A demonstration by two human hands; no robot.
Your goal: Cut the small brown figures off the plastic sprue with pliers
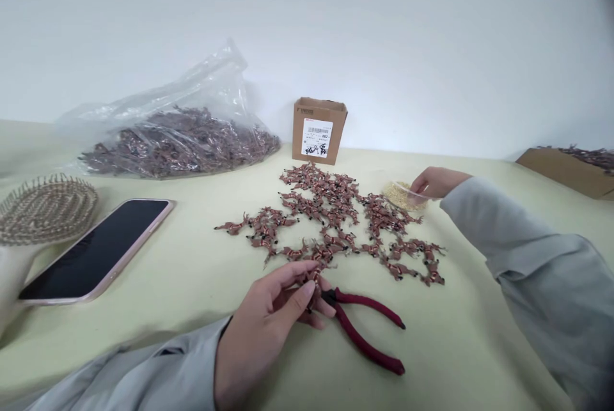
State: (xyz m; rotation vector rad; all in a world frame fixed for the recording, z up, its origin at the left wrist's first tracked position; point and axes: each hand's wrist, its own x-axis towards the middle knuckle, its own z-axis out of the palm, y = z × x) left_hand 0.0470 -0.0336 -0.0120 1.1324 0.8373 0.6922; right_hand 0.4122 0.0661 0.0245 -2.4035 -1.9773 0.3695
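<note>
One small reddish-brown charm is pinched at the near edge of the counter, between the thumb and fingertips of the left hand. That hand is closed on it, palm turned inward, wrist low over the counter, grey sleeve drawn back. Red-handled pliers lie flat just beside those fingers, head toward the hand, handles spread and gripped by nobody. Beyond the held piece a loose spread of like charms is laid out singly across the middle of the counter; whether any of these has been worked on cannot be told at this size. The right hand is stretched forward past the spread, fingers curled down at a small clear pouch of golden bits; whether anything is pinched there cannot be told. Much stock is judged to remain: a large plastic bag at the back left is heaped with the same pieces, and more lie in a flat carton at the far right. Also noted: a small labelled box, a phone, a hairbrush.
</note>
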